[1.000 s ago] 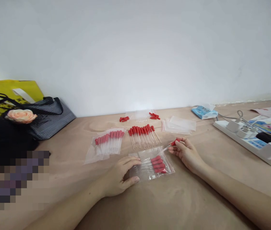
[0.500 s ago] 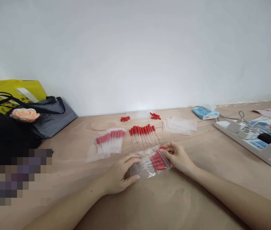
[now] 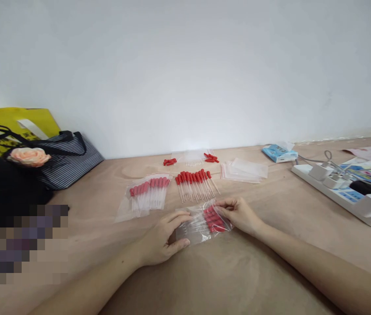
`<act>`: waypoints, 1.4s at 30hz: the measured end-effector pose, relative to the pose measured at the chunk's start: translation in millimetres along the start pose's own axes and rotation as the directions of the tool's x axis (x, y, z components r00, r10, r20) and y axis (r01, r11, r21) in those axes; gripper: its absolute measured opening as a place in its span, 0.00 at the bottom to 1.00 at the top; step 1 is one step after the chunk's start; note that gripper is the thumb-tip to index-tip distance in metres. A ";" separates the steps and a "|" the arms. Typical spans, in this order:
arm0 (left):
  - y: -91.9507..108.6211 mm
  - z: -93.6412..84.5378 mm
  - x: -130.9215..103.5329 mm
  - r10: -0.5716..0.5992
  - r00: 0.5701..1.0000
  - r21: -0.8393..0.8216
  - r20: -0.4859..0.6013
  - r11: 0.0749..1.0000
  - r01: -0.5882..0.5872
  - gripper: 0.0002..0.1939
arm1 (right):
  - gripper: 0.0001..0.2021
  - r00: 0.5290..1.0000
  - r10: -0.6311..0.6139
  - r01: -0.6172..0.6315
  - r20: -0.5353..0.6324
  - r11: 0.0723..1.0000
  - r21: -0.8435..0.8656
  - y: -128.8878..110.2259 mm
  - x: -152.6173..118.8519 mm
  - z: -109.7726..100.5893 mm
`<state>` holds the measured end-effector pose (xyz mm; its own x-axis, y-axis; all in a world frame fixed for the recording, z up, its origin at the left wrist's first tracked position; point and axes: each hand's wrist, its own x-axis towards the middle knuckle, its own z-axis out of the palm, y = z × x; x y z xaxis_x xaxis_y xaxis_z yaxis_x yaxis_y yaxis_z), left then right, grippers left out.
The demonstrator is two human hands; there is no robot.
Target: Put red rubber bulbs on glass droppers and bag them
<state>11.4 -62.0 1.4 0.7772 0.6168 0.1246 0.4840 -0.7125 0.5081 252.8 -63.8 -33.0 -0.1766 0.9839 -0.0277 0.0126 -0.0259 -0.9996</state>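
Note:
A clear zip bag lies on the table in front of me, with several red-bulbed droppers inside, bulbs toward the right. My left hand rests at the bag's left end, thumb and fingers apart, fingertips touching the plastic. At the bag's upper right edge, the thumb and fingers of my right hand are closed on the plastic beside the bulbs. Just beyond the bag lies a row of loose red-bulbed droppers. Filled bags of droppers overlap to the left of that row.
Flat zip bags lie right of the loose row. Two small piles of red bulbs sit near the wall by thin clear tubes. A blue tissue pack and a white power strip are right. Bags stand left.
The red bulb that showed at my right fingertips is no longer visible there. My right fingers have shifted slightly left along the bag's edge; my left hand keeps its place on the bag.

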 end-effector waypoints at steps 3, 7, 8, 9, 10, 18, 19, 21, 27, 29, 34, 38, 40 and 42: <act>0.2 0.0 -0.4 -0.003 1.000 0.008 0.000 1.000 0.003 0.21 | 0.16 1.000 -0.019 0.019 0.023 1.000 -0.007 1.1 0.1 -1.8; 0.4 0.1 -1.4 -0.011 1.000 0.007 0.001 1.000 0.011 0.21 | 0.14 0.985 -0.054 0.043 -0.164 0.996 -0.074 -3.8 -1.6 -8.1; 0.5 0.2 -1.8 -0.014 1.000 0.006 0.001 1.000 0.014 0.21 | 0.14 0.982 -0.029 0.012 -0.185 0.996 -0.092 -6.4 -2.5 -9.5; 0.5 0.3 -2.1 -0.017 1.000 0.006 0.001 1.000 0.017 0.21 | 0.16 0.984 0.003 -0.024 -0.179 0.994 -0.111 -9.0 -3.4 -10.4; 0.6 0.4 -2.5 -0.020 1.000 0.006 0.001 1.000 0.020 0.21 | 0.17 0.988 0.031 -0.050 -0.154 0.991 -0.126 -11.4 -4.2 -10.8; 4.2 -2.1 4.5 -0.039 0.998 -0.024 -0.056 0.999 0.037 0.25 | 0.14 0.996 -0.030 0.029 -0.085 0.999 -0.014 -8.1 -4.5 -0.1; 5.4 -3.3 7.5 -0.046 0.996 -0.042 -0.076 0.998 0.043 0.28 | 0.14 0.996 -0.038 0.038 -0.087 0.999 0.003 -8.2 -4.9 1.6; 7.7 -6.0 13.9 -0.083 0.992 -0.103 -0.095 0.992 0.073 0.33 | 0.14 0.995 -0.070 0.071 -0.066 0.997 0.024 -10.0 -6.7 4.8; 9.2 -8.9 26.2 -0.300 0.941 -0.462 0.154 0.820 0.337 0.38 | 0.14 0.991 -0.106 0.101 0.078 0.993 0.060 -14.0 -16.2 16.5; 9.9 -6.9 27.4 -0.261 0.919 -0.575 0.294 0.720 0.388 0.32 | 0.13 0.990 -0.125 0.121 0.073 0.991 0.052 -13.4 -18.2 20.0; 17.2 -4.6 27.0 -0.203 0.918 -0.742 0.341 0.542 0.396 0.17 | 0.17 0.988 -0.154 0.150 0.013 0.974 0.169 -14.5 -18.1 20.1; 9.5 -20.7 19.3 -0.356 0.923 -0.804 0.145 0.501 0.320 0.19 | 0.26 0.988 -0.132 0.146 -0.082 0.969 0.201 -12.7 -13.2 11.2; -5.5 -35.2 12.1 -0.527 0.850 -0.792 0.009 0.515 0.328 0.19 | 0.26 0.991 -0.099 0.115 -0.092 0.976 0.183 -10.2 -10.5 7.6; -25.7 -50.5 4.2 -0.679 0.725 -0.815 -0.119 0.484 0.320 0.21 | 0.24 0.991 -0.081 0.098 -0.110 0.982 0.161 -7.9 -8.6 6.3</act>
<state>-18.1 -24.2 31.8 0.1869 0.9703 -0.1533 0.1551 0.1250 0.9800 248.0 -73.2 -24.9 -0.0677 0.9962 0.0542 -0.1634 0.0425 -0.9856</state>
